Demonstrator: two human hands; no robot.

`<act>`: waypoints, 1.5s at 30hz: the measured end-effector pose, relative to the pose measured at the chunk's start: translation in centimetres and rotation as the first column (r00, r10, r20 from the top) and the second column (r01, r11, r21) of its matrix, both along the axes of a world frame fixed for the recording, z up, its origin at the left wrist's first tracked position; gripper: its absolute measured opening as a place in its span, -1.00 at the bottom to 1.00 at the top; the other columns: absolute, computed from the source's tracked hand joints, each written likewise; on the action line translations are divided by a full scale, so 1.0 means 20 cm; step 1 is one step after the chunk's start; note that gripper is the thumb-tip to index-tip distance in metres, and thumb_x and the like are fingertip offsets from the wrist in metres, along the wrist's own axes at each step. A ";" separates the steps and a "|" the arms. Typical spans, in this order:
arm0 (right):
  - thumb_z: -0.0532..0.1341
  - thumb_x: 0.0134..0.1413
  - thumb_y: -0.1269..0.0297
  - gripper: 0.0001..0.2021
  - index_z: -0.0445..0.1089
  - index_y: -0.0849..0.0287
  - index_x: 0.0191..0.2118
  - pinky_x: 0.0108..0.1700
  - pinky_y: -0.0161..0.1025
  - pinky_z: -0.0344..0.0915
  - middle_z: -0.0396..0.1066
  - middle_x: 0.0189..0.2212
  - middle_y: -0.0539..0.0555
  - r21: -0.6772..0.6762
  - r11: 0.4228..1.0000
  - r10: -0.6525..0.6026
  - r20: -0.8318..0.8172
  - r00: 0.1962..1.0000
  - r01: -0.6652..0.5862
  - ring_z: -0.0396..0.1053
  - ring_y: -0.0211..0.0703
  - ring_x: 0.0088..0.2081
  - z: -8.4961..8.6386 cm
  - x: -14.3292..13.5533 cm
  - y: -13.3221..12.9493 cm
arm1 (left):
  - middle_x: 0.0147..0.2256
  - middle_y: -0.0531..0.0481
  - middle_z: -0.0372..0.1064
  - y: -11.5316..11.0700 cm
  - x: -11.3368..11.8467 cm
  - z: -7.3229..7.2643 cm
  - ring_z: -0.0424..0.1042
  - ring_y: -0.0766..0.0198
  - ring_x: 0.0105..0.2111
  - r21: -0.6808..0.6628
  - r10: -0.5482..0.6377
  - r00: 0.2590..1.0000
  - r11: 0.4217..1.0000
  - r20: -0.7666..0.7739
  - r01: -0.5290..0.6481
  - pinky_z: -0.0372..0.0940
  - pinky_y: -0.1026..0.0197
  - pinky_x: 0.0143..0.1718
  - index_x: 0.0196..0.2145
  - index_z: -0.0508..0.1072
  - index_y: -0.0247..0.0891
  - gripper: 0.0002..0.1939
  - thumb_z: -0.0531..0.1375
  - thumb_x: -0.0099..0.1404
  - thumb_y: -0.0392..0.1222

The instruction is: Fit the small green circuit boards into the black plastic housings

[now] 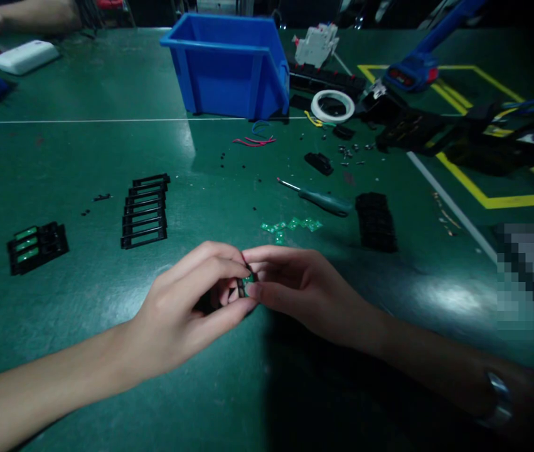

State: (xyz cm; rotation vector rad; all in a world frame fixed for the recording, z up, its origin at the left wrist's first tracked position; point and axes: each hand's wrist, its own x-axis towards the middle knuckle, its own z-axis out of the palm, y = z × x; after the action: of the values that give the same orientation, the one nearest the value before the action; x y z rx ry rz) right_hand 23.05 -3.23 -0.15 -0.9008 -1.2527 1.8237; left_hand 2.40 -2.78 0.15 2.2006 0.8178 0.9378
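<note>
My left hand (201, 285) and my right hand (297, 276) meet low in the middle of the head view, both closed on one small black housing with a green circuit board (246, 284) in it. Fingers cover most of this piece. Just beyond lie several small green circuit boards (295, 224) in a loose row. A screwdriver with a green handle (325, 202) rests behind them. Left of my hands are a ladder-like stack of black frames (145, 213) and black housings with green boards (36, 245). To the right sits a block of black parts (376, 221).
A blue bin (229, 69) stands at the back, with a white tape roll (332, 106) beside it. Red wires (255, 142), loose screws (354, 150) and a black part (318, 163) lie nearer. A blue power tool (412, 69) is back right. Another person's arm (36, 16) shows far left.
</note>
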 end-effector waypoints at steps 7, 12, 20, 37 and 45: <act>0.41 0.10 0.23 -0.72 0.53 0.19 -0.07 -0.34 -0.29 0.25 0.41 -0.45 -0.05 -0.008 1.000 -0.019 0.010 1.000 0.019 0.35 -0.26 -0.41 -0.01 0.00 0.00 | -0.10 -0.13 0.40 0.00 0.01 0.01 0.47 0.24 -0.18 -0.003 0.004 1.000 1.000 -0.002 -0.004 0.42 0.24 -0.23 -0.08 0.46 -0.30 -0.72 0.34 0.26 -0.39; 0.35 0.13 0.32 -0.69 0.45 0.20 0.00 -0.23 -0.22 0.38 0.48 -0.34 0.01 0.001 1.000 -0.004 -0.029 1.000 0.004 0.46 -0.19 -0.32 0.00 0.00 -0.01 | -0.08 -0.13 0.36 0.00 0.00 0.02 0.43 0.30 -0.29 -0.148 0.010 0.998 0.989 0.066 0.000 0.40 0.25 -0.32 -0.02 0.43 -0.25 -0.74 0.25 0.34 -0.35; 0.35 0.02 0.52 -0.26 0.09 0.15 0.30 -0.20 -0.25 0.46 0.47 -0.26 0.00 -0.091 0.995 -0.045 -0.046 0.998 0.041 0.50 -0.26 -0.31 -0.01 -0.04 -0.03 | -0.24 -0.03 0.39 0.00 0.00 -0.01 0.44 0.27 -0.31 -0.254 0.090 0.995 0.964 0.035 -0.079 0.37 0.22 -0.28 -0.07 0.45 -0.24 -0.86 0.14 0.47 -0.21; 0.37 0.06 0.37 -0.25 0.06 0.18 0.32 -0.34 -0.30 0.42 0.54 -0.41 -0.07 0.026 0.999 0.022 -0.038 0.999 -0.021 0.54 -0.25 -0.43 0.05 0.03 0.17 | -0.38 0.01 0.36 0.04 0.15 0.04 0.36 0.26 -0.41 -0.148 0.255 0.967 0.955 -0.027 -0.256 0.26 0.21 -0.35 -0.13 0.35 -0.27 -0.72 -0.08 0.56 -0.09; 0.37 0.09 0.35 -0.40 0.21 0.22 0.22 -0.37 -0.31 0.40 0.55 -0.42 -0.03 0.048 0.999 0.000 -0.003 1.000 0.000 0.52 -0.24 -0.43 0.07 0.05 0.23 | -0.41 0.08 0.38 0.09 0.16 -0.01 0.39 0.32 -0.47 -0.172 0.295 0.955 0.943 0.036 -0.285 0.27 0.26 -0.39 -0.13 0.28 -0.22 -0.79 -0.07 0.57 -0.10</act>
State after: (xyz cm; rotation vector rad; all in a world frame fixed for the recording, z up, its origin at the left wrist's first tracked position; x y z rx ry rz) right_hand 24.01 1.41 1.28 -0.8720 -1.2892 1.7866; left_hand 5.53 -0.99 -0.08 1.9324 1.1702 1.0300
